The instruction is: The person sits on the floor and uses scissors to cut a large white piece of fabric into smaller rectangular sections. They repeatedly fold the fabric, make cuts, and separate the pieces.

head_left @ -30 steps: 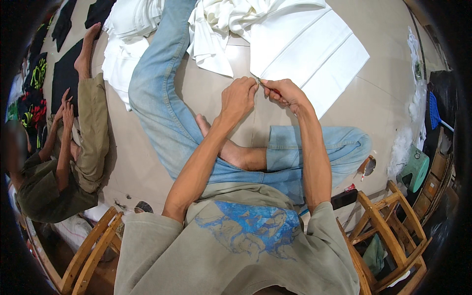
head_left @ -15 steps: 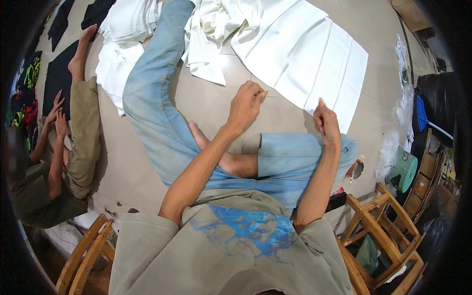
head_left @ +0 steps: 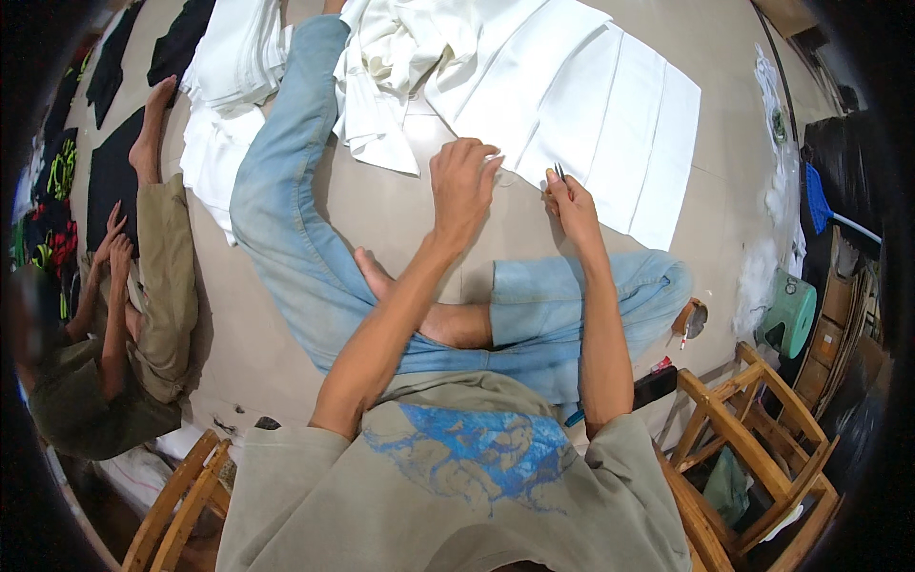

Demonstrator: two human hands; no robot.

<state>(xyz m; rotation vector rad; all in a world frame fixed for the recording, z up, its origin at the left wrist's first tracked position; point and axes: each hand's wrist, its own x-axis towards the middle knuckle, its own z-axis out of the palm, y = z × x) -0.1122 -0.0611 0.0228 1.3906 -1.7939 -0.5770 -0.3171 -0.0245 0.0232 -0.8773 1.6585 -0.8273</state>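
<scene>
Just ahead of your right hand (head_left: 575, 202), pinched on a thin tool (head_left: 558, 173), lies flat white cloth (head_left: 610, 124). Your left hand (head_left: 464, 183) presses its near edge, fingers curled; crumpled white pile (head_left: 396, 71) beyond looks unworked.

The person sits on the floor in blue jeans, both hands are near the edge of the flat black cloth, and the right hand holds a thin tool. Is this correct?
Not quite: the flat cloth is white, not black, as the head view shows. The rest holds: the person sits on the floor in blue jeans, with left hand and right hand near its edge, the right holding a thin tool.
</scene>
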